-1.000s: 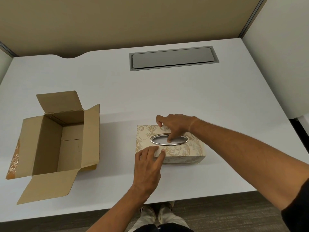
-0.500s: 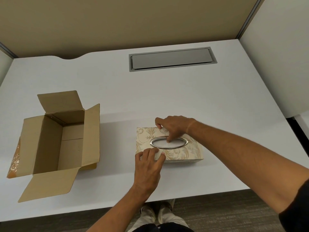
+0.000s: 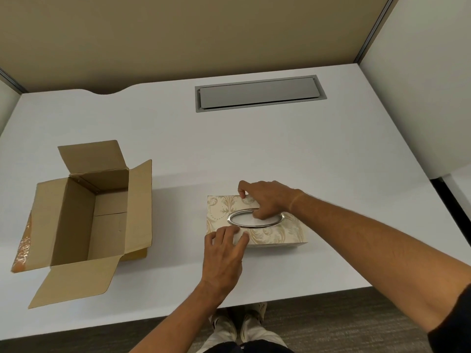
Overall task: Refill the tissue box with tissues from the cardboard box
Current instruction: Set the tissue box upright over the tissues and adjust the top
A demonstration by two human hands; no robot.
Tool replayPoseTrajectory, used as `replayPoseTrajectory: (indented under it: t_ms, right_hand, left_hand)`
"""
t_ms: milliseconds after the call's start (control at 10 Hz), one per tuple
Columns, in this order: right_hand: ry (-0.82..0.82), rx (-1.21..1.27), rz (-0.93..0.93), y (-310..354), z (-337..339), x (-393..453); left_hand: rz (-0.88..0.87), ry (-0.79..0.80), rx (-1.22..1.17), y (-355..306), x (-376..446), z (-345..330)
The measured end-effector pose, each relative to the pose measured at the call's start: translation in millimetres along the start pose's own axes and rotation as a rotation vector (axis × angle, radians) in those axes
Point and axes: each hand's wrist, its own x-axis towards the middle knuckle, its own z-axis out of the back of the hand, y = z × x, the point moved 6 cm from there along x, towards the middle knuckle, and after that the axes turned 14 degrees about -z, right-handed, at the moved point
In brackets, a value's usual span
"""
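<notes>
- The white desk fills most of the view, with tan partition panels behind it and a grey cable hatch set into its far middle.
- The cardboard box stands on the left part of the desk, well apart from the hands, with all four flaps folded outward. Its long axis runs away from the person, slightly angled. Its inside, as far as it shows, is bare brown board.
- The right forearm enters from the lower right and crosses the desk toward the middle, wrist bent down over the box below it.
- The left forearm rises from the bottom edge, almost straight up the frame.
- The tissue box, cream with a pale gold scroll pattern, lies flat on the near middle of the desk, to the right of the cardboard box. Its long axis runs left to right, and its top faces up with a silver oval ring around the slot.
- The right hand rests on the box's far top edge: the thumb presses the far rim, and the curled fingers dip into the oval opening. Whether they pinch a tissue cannot be told.
- The left hand lies palm down with loosely spread fingers on the box's near left corner, holding nothing.
</notes>
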Motion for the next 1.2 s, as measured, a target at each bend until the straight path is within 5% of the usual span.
replayPoseTrajectory:
  t_ms: [200, 500, 1200]
  right_hand:
    - [-0.199, -0.008, -0.021, -24, -16, -32]
    - [-0.077, -0.358, -0.116, -54, -41, -61]
    - [-0.180, -0.317, -0.101, -45, -11, -33]
  left_hand:
    - [-0.020, -0.042, -0.013, 23, 0, 10]
    - [-0.047, 0.120, 0.107, 51, 15, 10]
    - [0.037, 0.159, 0.057, 71, 38, 12]
